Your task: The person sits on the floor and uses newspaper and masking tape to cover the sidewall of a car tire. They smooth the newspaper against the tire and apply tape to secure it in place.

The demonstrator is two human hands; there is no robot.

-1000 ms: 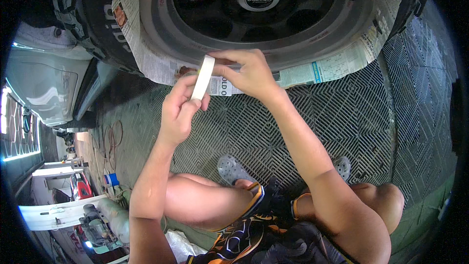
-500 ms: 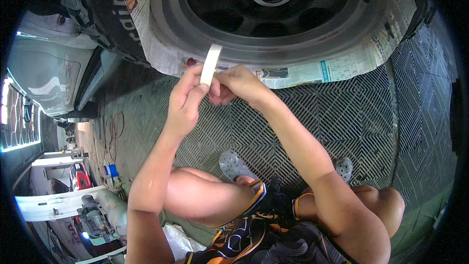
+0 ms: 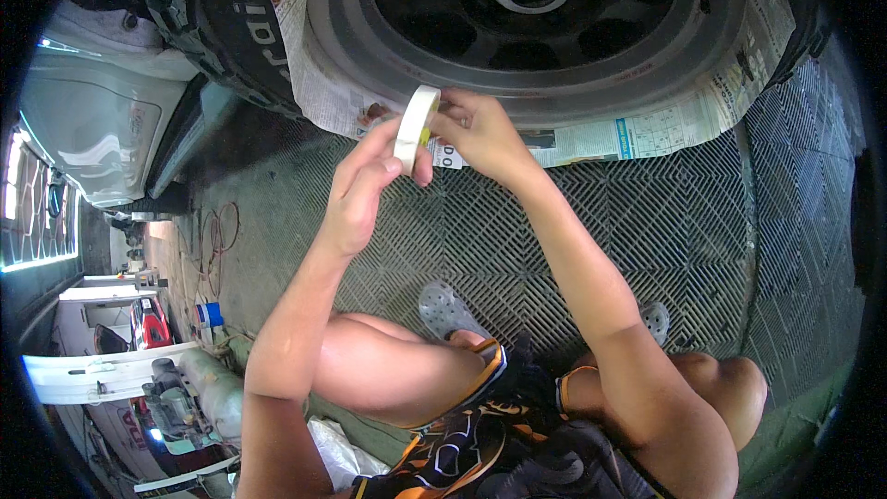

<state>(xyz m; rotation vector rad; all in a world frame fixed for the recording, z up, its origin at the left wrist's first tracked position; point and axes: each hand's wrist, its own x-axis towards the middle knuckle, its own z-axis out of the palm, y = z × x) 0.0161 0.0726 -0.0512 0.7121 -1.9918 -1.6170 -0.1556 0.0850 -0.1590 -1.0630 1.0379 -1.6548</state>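
A roll of whitish masking tape is upright in my left hand, thumb at its near edge and fingers round its lower side. From the right, my right hand has its fingers bent against the roll's right side; the fingertips are partly hidden and slightly blurred. Just beyond both hands stands a wheel with a grey rim and dark spokes. Newspaper sheets are tucked round the rim, covering much of the black tire.
Under me lies a dark grid floor mat. Left of the wheel is a pale car body panel. A red hose, a blue-and-white container and an air compressor are at the left. My grey clogs rest on the mat.
The tape roll has turned to show more of its ring. My right hand has moved up and right along it, while the left still grips it. The view has shifted slightly.
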